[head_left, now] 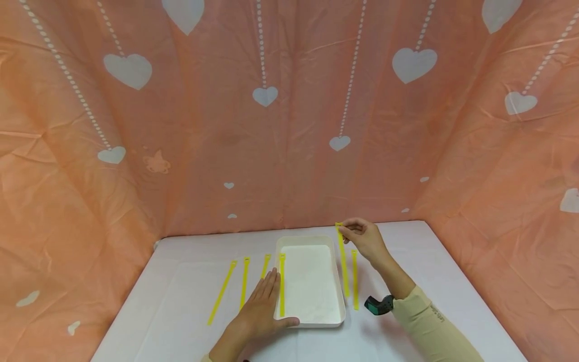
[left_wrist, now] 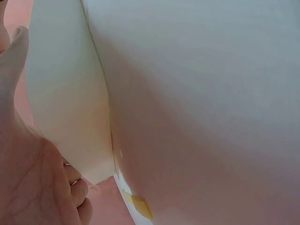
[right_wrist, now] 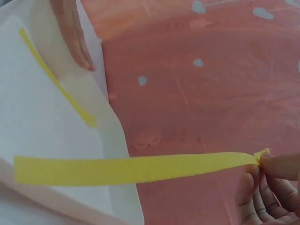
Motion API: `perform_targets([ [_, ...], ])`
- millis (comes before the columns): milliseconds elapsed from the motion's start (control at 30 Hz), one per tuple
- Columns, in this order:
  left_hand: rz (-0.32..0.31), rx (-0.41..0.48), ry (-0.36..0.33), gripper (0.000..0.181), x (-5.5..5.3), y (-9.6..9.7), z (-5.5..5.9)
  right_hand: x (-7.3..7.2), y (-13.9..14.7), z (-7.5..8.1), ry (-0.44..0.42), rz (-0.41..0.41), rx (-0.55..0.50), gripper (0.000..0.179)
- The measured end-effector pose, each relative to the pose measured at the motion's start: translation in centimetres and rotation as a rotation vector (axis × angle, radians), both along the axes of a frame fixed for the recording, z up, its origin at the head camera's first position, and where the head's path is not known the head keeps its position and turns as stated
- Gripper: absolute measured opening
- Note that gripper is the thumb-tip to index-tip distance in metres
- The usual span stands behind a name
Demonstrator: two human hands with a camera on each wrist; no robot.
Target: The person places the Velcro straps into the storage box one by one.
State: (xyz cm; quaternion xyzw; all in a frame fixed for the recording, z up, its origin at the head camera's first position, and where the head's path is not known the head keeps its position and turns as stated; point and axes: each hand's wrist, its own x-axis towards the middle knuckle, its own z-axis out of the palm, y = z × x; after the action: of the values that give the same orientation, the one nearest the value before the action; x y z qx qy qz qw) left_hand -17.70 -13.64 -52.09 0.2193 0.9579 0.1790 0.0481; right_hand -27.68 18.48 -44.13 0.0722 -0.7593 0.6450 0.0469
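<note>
My right hand (head_left: 365, 240) pinches the slotted end of a yellow cable-tie strap (head_left: 344, 269) between thumb and fingertips. This strap hangs down beside the tray's right edge, and the right wrist view shows its full flat length. My left hand (head_left: 262, 309) rests along the left wall of a white rectangular tray (head_left: 316, 323), its fingers straight and its thumb by the front rim. Another yellow strap (head_left: 282, 289) lies lengthwise inside the tray, near its left side.
Several more straps (head_left: 221, 292) lie on the white-covered table left of the tray, one partly behind my left hand. One strap (head_left: 355, 281) lies to the tray's right. Peach curtains (head_left: 289, 151) with pale hearts enclose the table's back and sides.
</note>
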Motion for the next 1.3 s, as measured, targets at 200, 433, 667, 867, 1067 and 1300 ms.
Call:
perform_targets([
  [200, -0.002, -0.007, -0.002, 0.125, -0.1, 0.1, 0.1, 0.2, -1.4, -0.4, -0.011, 0.03, -0.038, 0.025],
  [433, -0.004, -0.015, 0.009, 0.125, -0.3, 0.1, 0.0, 0.2, -3.0, -1.0, -0.026, 0.065, -0.066, 0.023],
  [667, -0.011, -0.008, 0.034, 0.124, -0.2, 0.0, 0.0, -0.1, -4.4, -1.3, -0.027, 0.081, -0.071, 0.019],
  [867, -0.013, -0.006, 0.032, 0.124, -0.2, 0.0, 0.0, -0.4, -5.4, -1.8, -0.029, 0.124, -0.101, 0.017],
  [1067, -0.001, -0.01, 0.0, 0.125, -0.3, 0.0, 0.0, -0.6, -6.1, -2.5, -0.042, 0.153, -0.093, 0.017],
  [1300, -0.006, 0.002, 0.006, 0.124, -0.4, 0.0, -0.1, -1.1, -7.1, -3.4, -0.098, 0.169, -0.112, 0.014],
])
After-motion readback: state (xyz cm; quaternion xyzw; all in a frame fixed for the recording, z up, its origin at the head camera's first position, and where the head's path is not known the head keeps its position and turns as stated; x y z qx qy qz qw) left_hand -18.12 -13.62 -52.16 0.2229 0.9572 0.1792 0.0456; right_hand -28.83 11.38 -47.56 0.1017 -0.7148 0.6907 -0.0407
